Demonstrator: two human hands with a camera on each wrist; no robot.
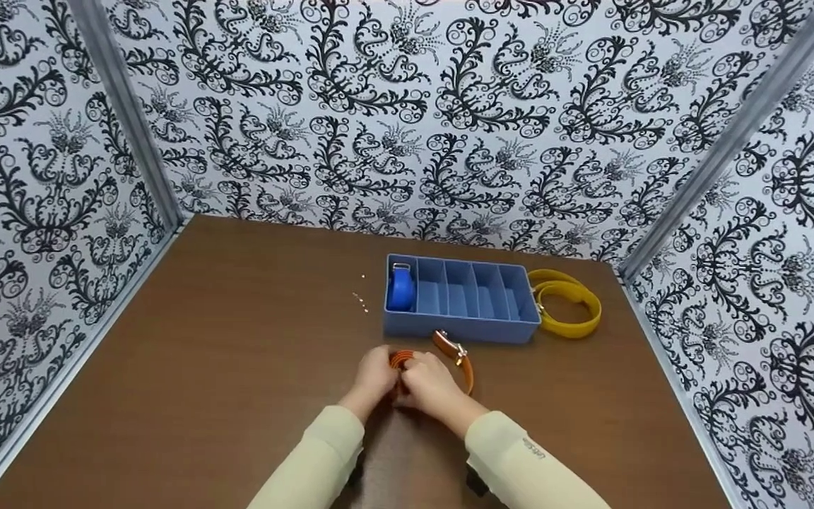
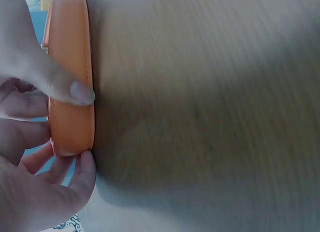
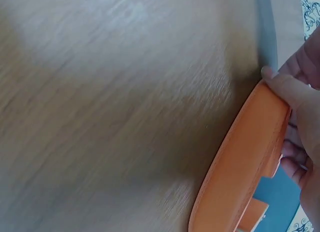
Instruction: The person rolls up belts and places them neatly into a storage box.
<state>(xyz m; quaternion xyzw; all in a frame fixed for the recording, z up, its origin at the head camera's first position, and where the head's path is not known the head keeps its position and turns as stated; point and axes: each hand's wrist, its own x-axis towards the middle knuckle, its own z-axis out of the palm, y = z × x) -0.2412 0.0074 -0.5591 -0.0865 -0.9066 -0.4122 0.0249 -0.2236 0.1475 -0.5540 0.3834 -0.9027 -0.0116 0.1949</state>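
Observation:
An orange belt stands on edge, partly coiled, on the brown table; its coil (image 1: 401,358) is between the two hands, and its buckle end (image 1: 458,351) curves out to the right. My left hand (image 1: 375,373) holds the coil's left side; in the left wrist view the fingertips of this lower hand (image 2: 47,192) touch the end of the orange band (image 2: 72,124). My right hand (image 1: 434,385) grips the coil from the right, its thumb lying across the band in that view. The right wrist view shows my right hand (image 3: 305,112) on the orange strap (image 3: 240,167).
Just beyond the hands stands a blue divided box (image 1: 460,329), with a rolled blue belt (image 1: 400,288) in its leftmost compartment. A yellow belt (image 1: 576,329) lies looped at its right side. Small light specks (image 1: 361,302) lie left of the box. Patterned walls (image 1: 379,113) enclose the table (image 1: 251,318).

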